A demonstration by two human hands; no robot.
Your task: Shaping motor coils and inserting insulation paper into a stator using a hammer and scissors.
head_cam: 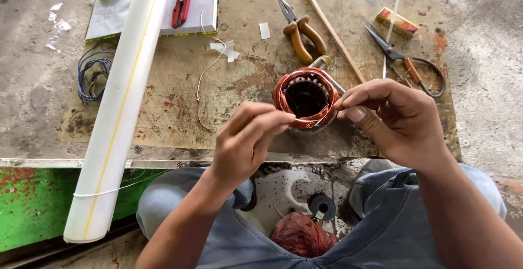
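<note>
Head view: the person sits at a worn wooden workboard [180,83], knees below its near edge. A motor stator [306,98] stands upright just right of the board's centre, its dark toothed bore open to the camera and a ring of copper winding around its top.

The left hand [245,141], at 7 o'clock of the stator, has thumb and forefinger pressed together at the winding's near rim; whatever fine strand they pinch is too thin to make out. The right hand [395,119], at 4 o'clock, has its fingertips closed in a pinch at the winding's right edge. The step in hand looks like dressing or tying the coil end by hand. The next move would seem to call for steady, even tension between both pinches so the copper is not kinked.

The winding looks glossy reddish-orange and tightly bundled.

At 12 o'clock of the stator lie yellow-handled pliers [298,32], at 2 o'clock scissors [406,62], and at 9 o'clock a long white tube [122,94] lies lengthwise over the board.
</note>
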